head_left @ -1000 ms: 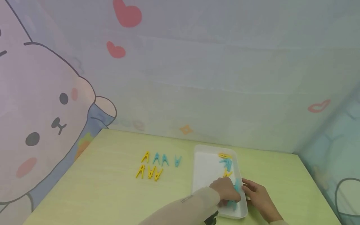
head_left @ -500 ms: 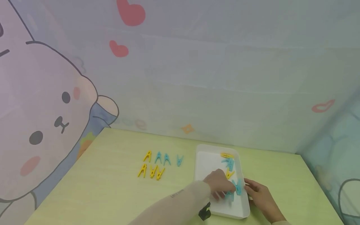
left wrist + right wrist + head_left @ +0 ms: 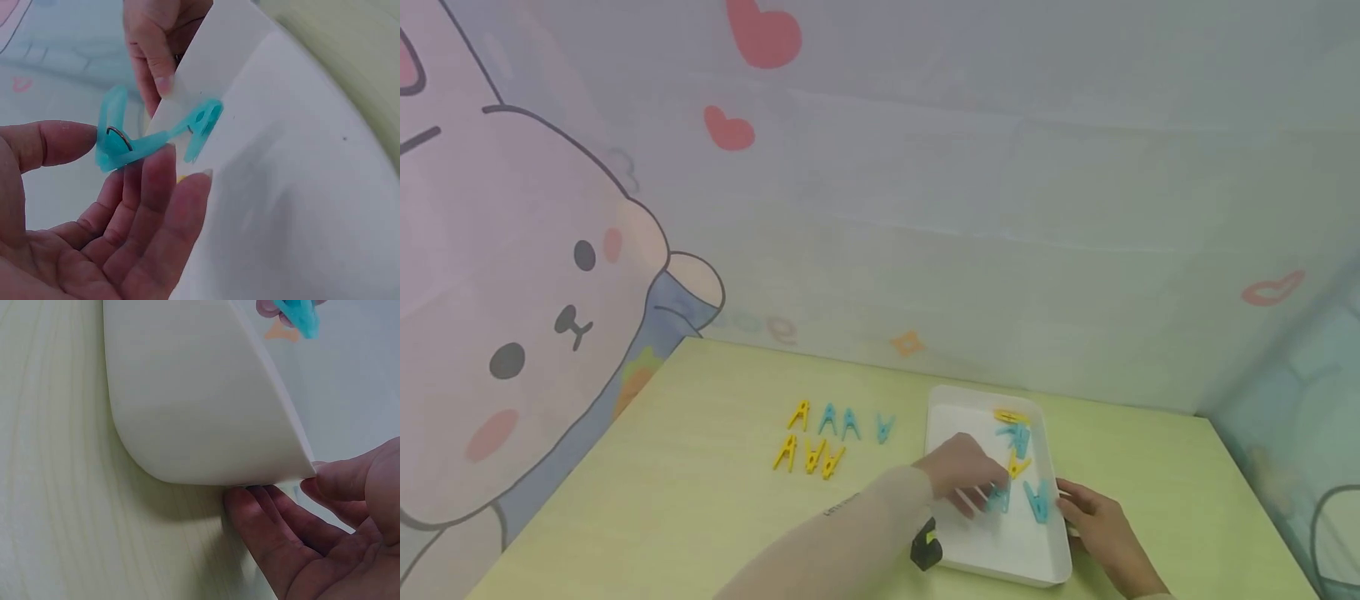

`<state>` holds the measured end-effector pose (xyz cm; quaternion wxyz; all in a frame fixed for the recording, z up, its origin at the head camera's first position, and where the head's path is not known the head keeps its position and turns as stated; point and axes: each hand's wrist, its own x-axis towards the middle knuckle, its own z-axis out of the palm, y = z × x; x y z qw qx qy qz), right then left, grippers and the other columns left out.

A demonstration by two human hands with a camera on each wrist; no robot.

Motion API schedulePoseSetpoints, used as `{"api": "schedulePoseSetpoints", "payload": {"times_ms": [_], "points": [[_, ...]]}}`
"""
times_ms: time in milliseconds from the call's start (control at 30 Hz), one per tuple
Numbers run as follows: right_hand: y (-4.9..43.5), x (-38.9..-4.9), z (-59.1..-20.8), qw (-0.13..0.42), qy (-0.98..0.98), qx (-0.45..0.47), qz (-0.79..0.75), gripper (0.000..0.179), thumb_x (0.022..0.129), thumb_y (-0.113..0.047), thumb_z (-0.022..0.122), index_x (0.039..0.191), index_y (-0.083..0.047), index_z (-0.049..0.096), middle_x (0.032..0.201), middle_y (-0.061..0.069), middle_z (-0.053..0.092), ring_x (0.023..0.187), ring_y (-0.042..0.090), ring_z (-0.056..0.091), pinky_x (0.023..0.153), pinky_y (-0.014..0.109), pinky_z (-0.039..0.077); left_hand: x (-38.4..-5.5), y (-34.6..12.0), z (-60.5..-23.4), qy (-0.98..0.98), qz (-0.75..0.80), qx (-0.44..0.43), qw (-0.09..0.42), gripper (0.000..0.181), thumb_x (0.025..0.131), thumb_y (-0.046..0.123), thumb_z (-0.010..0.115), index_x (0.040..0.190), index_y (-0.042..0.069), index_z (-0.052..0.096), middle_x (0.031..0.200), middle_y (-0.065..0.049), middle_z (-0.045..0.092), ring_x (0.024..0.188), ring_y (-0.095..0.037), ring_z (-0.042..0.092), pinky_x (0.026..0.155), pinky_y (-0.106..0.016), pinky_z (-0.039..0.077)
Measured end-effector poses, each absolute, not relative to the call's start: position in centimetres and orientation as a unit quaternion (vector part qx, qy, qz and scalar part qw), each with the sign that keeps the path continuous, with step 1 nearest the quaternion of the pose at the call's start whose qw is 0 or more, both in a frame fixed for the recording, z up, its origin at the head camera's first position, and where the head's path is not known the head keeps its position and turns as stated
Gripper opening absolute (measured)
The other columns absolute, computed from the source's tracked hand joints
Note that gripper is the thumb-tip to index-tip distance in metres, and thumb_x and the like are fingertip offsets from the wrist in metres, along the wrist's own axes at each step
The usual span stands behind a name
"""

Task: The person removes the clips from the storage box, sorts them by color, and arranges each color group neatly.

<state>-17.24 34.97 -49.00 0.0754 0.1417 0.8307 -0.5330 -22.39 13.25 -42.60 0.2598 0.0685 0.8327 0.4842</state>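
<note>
Over the white tray (image 3: 985, 546), my left hand (image 3: 961, 468) pinches a light blue clothespin (image 3: 117, 140) between thumb and fingers, its metal spring facing the wrist camera. Another blue clothespin (image 3: 1037, 502) lies in the tray by the right wall, close to my right hand. Farther back inside are a yellow clothespin (image 3: 1017, 465), blue ones (image 3: 1019, 438) bunched together, and a yellow clothespin (image 3: 1011, 417) lying flat near the back. My right hand (image 3: 1105, 527) grips the tray's right side, with thumb at the rim (image 3: 305, 456) and other fingers lower against the wall.
Left of the tray, yellow clothespins (image 3: 787, 452) and blue clothespins (image 3: 850, 423) stand in two loose rows on the pale green table (image 3: 700, 483). A patterned cloth backdrop (image 3: 925, 208) rises behind the table's rear edge.
My left hand has moved left and slightly back across the tray, bringing a blue clothespin away from the right side. The right hand stays at the tray's side. The head view has shifted slightly.
</note>
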Motion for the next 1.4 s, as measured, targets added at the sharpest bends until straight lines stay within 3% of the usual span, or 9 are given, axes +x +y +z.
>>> {"api": "schedulePoseSetpoints", "payload": {"times_ms": [700,1067,1233,1400], "points": [[35.5,-17.1,-48.8,0.075,0.837,0.133,-0.526,0.050,0.104,-0.019,0.051,0.144,0.008,0.041,0.141,0.035,0.044,0.114,0.041,0.059,0.079,0.043,0.057,-26.0,5.6,-43.0,0.753,0.588,0.091,0.280,0.015,0.080,0.015,0.066,0.084,0.001,0.067,0.091,-0.013,0.067,0.082,-0.031,0.069,0.066,-0.042,0.059],[35.3,-17.0,-49.3,0.075,0.834,0.135,-0.530,0.050,0.103,-0.021,0.052,0.144,0.007,0.042,0.141,0.034,0.045,0.114,0.040,0.059,0.078,0.043,0.057,-26.9,0.9,-43.8,0.796,0.552,0.046,0.244,0.018,0.079,0.015,0.065,0.085,-0.002,0.067,0.092,-0.013,0.067,0.080,-0.030,0.069,0.068,-0.046,0.059],[35.5,-16.9,-49.2,0.072,0.835,0.132,-0.529,0.050,0.103,-0.020,0.052,0.144,0.007,0.042,0.141,0.034,0.045,0.112,0.039,0.060,0.078,0.043,0.057,-27.5,0.2,-44.6,0.845,0.492,0.022,0.211,0.013,0.078,0.013,0.064,0.069,0.005,0.059,0.085,-0.011,0.066,0.072,-0.027,0.067,0.061,-0.041,0.059],[35.6,-17.0,-49.2,0.078,0.834,0.137,-0.529,0.052,0.103,-0.022,0.052,0.145,0.007,0.040,0.142,0.034,0.043,0.115,0.042,0.058,0.079,0.044,0.057,-28.0,0.0,-46.0,0.904,0.397,0.028,0.157,0.028,0.076,0.012,0.059,0.056,0.015,0.040,0.055,-0.002,0.053,0.050,-0.019,0.058,0.045,-0.031,0.053]]}}
